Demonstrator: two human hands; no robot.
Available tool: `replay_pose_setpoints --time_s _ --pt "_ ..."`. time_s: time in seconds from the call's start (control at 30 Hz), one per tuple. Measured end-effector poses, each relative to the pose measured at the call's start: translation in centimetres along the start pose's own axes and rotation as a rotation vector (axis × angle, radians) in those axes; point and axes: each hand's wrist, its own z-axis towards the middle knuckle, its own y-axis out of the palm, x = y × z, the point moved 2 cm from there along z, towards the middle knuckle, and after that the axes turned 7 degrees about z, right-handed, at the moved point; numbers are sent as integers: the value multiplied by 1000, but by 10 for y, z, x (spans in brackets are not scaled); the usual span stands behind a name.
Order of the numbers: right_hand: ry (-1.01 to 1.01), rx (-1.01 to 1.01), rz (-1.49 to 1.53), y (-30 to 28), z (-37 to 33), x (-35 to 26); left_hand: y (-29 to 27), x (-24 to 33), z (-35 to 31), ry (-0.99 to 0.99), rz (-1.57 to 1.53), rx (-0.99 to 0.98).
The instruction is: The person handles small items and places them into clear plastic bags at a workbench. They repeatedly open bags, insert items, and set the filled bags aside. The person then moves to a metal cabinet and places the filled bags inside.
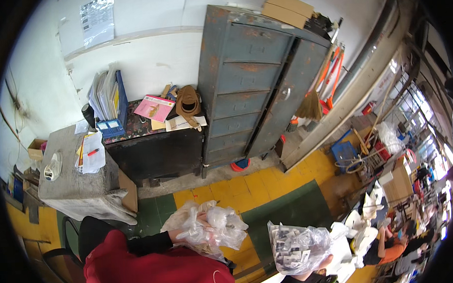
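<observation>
My left hand (179, 236), at the end of a black sleeve, grips a crumpled clear plastic bag (224, 226) at lower centre. The plastic covers part of its fingers. Something pale lies under or inside the bag, but I cannot make out what. At the lower right, my right hand (318, 271) holds a second clear plastic bag (292, 246) from its right side. Several small white-and-dark pieces fill that bag. Most of the right hand's fingers are hidden behind the plastic. A red garment (146, 266) covers the lower left.
White items (362, 236) are heaped right of the filled bag. A grey desk (78, 186) with papers stands left, beside a low black cabinet (157, 156). A rusty metal cabinet (249, 86) stands behind. A person in orange (390, 248) sits at the far right.
</observation>
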Motion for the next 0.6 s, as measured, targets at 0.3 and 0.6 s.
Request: replay_pose_setpoints --time_s 0.3,0.6 --pt "175 -181 172 25 217 91 -102 -18 68 -16 8 211" --pt "507 -427 455 62 472 225 -195 -36 144 -102 37 418"
